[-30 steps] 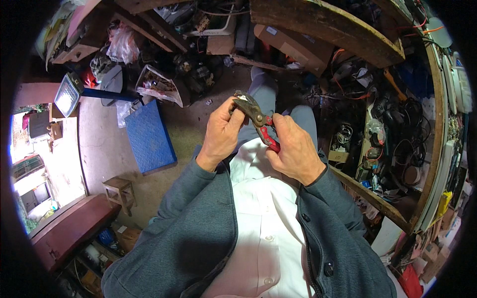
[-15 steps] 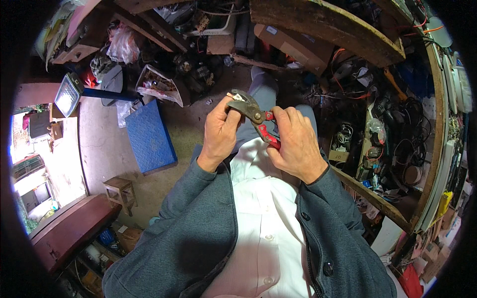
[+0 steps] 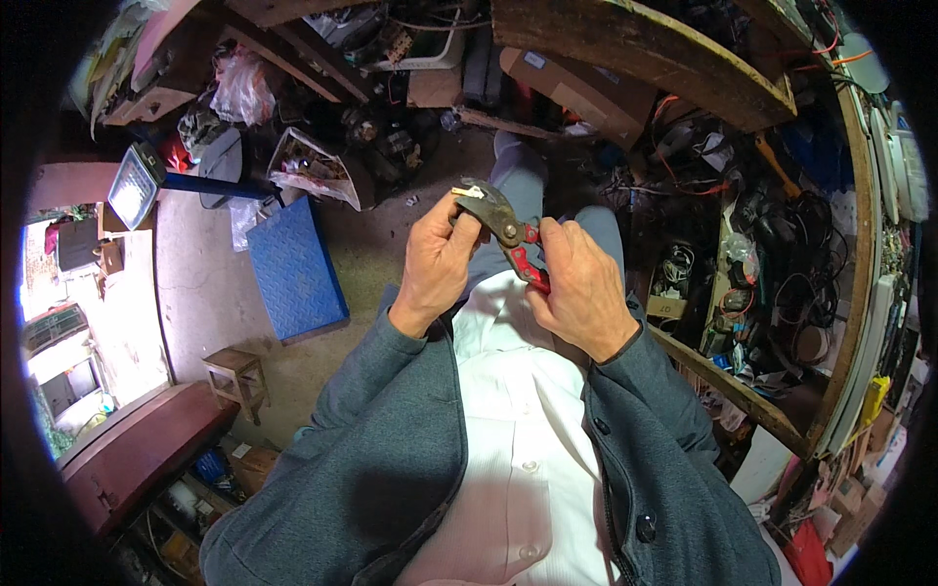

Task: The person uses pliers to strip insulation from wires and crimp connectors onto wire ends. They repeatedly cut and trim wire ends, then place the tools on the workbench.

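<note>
Both hands up at chest height, over the lap, sharing one tool: pliers (image 3: 508, 234), dark grey metal head, red-and-black grips.

Left hand (image 3: 438, 259): fingers curled in close around the metal head end, thumb on top near the pivot. A small pale bit (image 3: 467, 192) sits at the tip of the pliers, just above the fingertips; too small to tell what it is or whether the nose is clamped on it.

Right hand (image 3: 578, 283): fingers wrapped shut round the red grips, handles mostly buried in the palm, only a short red stretch showing between the two hands. Tool lies diagonal, nose up-left, grips down-right.

Clothing: grey woven jacket sleeves, white button shirt, grey trousers at the knees.

Surroundings:
- Bare concrete floor (image 3: 195, 293), dusty and stained.
- Blue rectangular mat (image 3: 293, 269) with raised checker texture, flat on the floor left of the left hand, well apart from it.
- Small square wooden stool (image 3: 234, 371) near the mat's lower corner.
- Rough curved wooden bench edge (image 3: 645, 49) across the top, worn and chipped.
- Workbench (image 3: 772, 420) at right, cluttered with black cables, coils and small parts.
- Flat lamp panel (image 3: 132, 186) on a dark blue arm at left, lit.
- Crumpled clear plastic bag (image 3: 239, 88) up left.
</note>
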Demonstrator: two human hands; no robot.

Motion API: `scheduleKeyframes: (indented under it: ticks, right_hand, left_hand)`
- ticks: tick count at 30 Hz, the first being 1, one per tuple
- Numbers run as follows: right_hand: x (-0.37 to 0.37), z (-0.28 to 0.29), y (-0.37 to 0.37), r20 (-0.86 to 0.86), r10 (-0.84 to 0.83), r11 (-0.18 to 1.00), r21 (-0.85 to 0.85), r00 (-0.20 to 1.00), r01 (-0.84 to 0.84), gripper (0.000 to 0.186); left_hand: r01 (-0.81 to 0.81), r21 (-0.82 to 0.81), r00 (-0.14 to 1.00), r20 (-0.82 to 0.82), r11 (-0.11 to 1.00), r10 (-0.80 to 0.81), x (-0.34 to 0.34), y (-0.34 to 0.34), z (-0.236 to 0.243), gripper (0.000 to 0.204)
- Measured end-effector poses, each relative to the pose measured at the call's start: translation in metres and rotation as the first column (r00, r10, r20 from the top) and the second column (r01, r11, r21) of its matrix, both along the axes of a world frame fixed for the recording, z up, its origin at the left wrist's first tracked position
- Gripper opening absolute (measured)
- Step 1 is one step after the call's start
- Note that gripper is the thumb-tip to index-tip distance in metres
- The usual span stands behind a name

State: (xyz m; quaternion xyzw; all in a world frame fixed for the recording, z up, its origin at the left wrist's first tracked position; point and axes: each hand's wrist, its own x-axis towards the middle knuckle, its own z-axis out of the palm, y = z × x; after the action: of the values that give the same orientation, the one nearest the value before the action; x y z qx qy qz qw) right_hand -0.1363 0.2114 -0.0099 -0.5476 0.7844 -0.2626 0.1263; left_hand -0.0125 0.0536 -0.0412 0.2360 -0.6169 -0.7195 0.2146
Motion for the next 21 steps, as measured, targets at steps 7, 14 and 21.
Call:
scheduleKeyframes:
  ticks: [7, 14, 21]
  right_hand:
    - [-0.001, -0.001, 0.001, 0.043, 0.014, 0.999, -0.036, 0.999, -0.012, 0.057]
    - [-0.001, -0.008, 0.004, 0.117, 0.014, 1.000, -0.021, 0.993, -0.012, 0.063]
    - [0.000, -0.005, 0.003, 0.107, 0.013, 1.000, 0.005, 0.994, -0.014, 0.059]
  left_hand:
    - [0.022, -0.011, 1.000, 0.006, 1.000, -0.022, 0.001, -0.001, 0.002, 0.022]
    - [0.001, -0.057, 1.000, 0.013, 0.998, 0.000, -0.003, 0.000, -0.001, 0.019]
    - [-0.012, -0.087, 1.000, 0.005, 0.996, 0.012, 0.000, 0.000, -0.008, 0.019]
